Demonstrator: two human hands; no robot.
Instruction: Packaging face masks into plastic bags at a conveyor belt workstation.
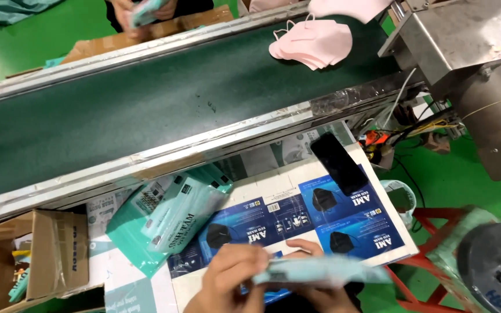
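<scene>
Pinching a pale green mask packet (320,270) at its left end, the left hand (233,278) clamps on it. The right hand (314,290) lies beneath the packet, its grip hidden, above the bench (262,185).

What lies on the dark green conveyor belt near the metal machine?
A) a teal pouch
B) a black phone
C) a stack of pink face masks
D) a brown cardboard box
C: a stack of pink face masks rests on the dark green conveyor belt beside the metal machine.
</scene>
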